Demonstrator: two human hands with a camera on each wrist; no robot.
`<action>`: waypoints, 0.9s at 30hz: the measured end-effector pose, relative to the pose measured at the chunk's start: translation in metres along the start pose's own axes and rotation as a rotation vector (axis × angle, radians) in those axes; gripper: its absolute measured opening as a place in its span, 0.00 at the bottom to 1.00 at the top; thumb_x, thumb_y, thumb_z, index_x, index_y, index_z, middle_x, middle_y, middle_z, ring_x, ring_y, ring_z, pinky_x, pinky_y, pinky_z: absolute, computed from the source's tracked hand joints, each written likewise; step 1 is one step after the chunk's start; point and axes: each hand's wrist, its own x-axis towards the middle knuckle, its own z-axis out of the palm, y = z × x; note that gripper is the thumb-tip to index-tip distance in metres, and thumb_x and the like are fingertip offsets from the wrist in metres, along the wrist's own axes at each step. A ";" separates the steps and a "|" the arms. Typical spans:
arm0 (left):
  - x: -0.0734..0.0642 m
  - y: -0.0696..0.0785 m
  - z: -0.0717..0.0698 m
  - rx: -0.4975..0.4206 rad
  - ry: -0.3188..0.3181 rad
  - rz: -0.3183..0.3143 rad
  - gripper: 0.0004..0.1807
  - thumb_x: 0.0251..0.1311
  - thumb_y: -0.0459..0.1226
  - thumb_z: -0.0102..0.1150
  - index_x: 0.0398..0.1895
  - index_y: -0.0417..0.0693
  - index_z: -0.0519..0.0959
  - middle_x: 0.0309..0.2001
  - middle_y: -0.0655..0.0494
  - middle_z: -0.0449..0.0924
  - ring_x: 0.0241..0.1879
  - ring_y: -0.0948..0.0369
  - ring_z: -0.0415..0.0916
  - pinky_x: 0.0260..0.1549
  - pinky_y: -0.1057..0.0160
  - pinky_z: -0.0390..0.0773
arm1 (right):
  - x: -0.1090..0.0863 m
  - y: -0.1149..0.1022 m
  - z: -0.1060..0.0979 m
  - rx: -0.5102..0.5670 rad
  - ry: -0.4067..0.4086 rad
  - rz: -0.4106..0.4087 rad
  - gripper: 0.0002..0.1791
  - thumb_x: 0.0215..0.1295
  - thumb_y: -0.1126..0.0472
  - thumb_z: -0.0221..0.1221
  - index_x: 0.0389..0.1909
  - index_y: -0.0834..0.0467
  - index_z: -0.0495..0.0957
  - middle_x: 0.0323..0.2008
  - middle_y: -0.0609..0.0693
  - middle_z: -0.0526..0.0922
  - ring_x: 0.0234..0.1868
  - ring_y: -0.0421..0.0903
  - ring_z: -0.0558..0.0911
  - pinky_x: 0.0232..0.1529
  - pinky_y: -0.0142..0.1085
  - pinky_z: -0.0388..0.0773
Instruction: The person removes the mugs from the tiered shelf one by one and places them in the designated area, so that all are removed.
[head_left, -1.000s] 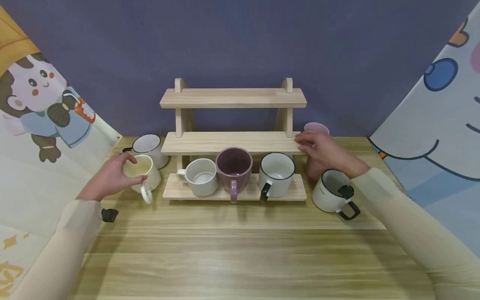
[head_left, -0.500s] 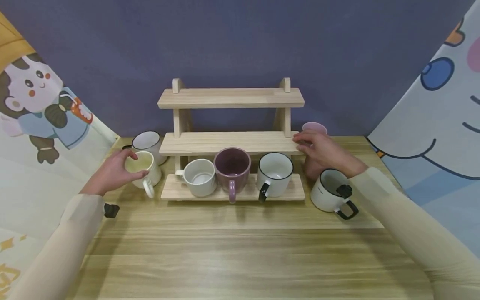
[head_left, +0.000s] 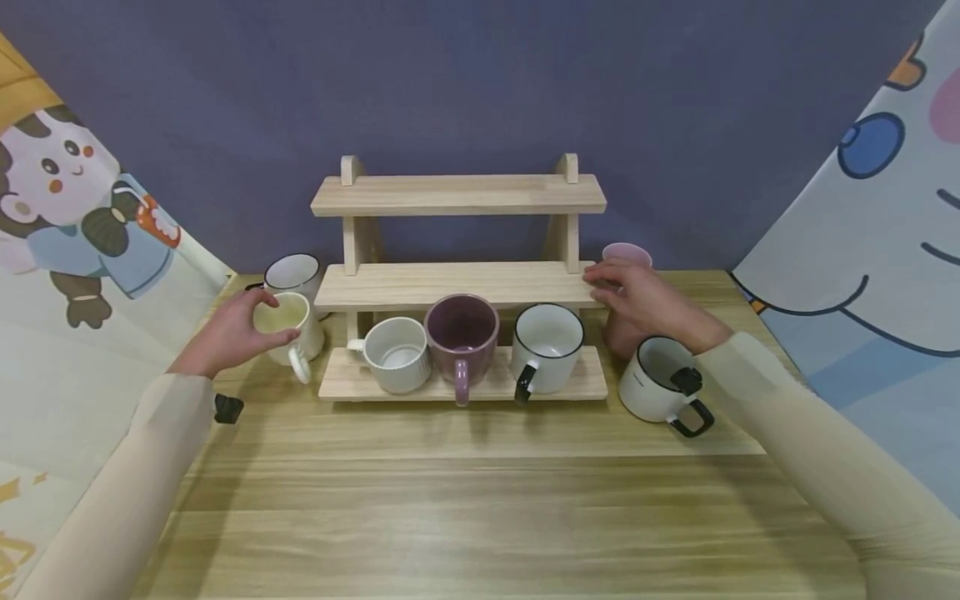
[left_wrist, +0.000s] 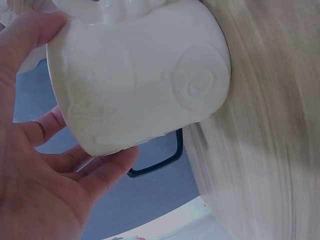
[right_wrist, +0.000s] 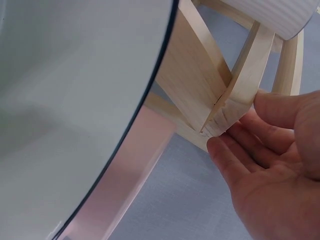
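My left hand (head_left: 232,335) grips a cream mug (head_left: 309,337) by its rim, left of a three-tier wooden shelf (head_left: 442,285). Thumb and fingers spread across the mug's mouth, and its handle faces the front. In the left wrist view the cream mug (left_wrist: 140,80) shows a raised face pattern; it leans over the table. On the other side, my right hand (head_left: 636,298) pinches the right end of the middle board (right_wrist: 240,92), thumb on top and fingers beneath. Behind that hand a pink mug (head_left: 627,252) is partly hidden.
On the lowest board stand a ribbed white mug (head_left: 397,357), a purple mug (head_left: 462,333) and a black-rimmed white mug (head_left: 549,346). Another black-rimmed mug (head_left: 647,392) is by my right forearm. A dark-rimmed white mug (head_left: 294,272) stands behind the cream one.
My left hand has carried the cream mug a little toward the back, closer to the dark-rimmed mug. The right hand keeps its hold on the shelf's end. The head view has shifted slightly.
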 end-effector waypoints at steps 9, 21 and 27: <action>0.005 0.000 -0.002 0.006 -0.021 -0.021 0.36 0.52 0.51 0.67 0.50 0.29 0.67 0.49 0.30 0.69 0.50 0.38 0.66 0.47 0.41 0.64 | -0.001 -0.001 -0.001 0.002 -0.001 -0.002 0.17 0.65 0.71 0.56 0.53 0.72 0.74 0.55 0.67 0.73 0.57 0.61 0.72 0.56 0.52 0.68; 0.006 0.007 -0.010 0.002 -0.004 0.010 0.39 0.53 0.50 0.67 0.56 0.26 0.66 0.54 0.29 0.67 0.52 0.36 0.65 0.49 0.39 0.64 | -0.003 -0.002 -0.002 0.008 -0.002 0.013 0.17 0.65 0.71 0.57 0.53 0.72 0.73 0.55 0.67 0.73 0.56 0.61 0.73 0.55 0.52 0.69; 0.000 0.015 -0.023 -0.028 0.024 0.001 0.37 0.53 0.49 0.67 0.56 0.29 0.67 0.53 0.32 0.68 0.52 0.38 0.64 0.49 0.40 0.62 | -0.002 -0.001 -0.001 0.018 -0.007 0.017 0.17 0.65 0.71 0.56 0.54 0.72 0.73 0.56 0.67 0.72 0.57 0.61 0.72 0.55 0.52 0.69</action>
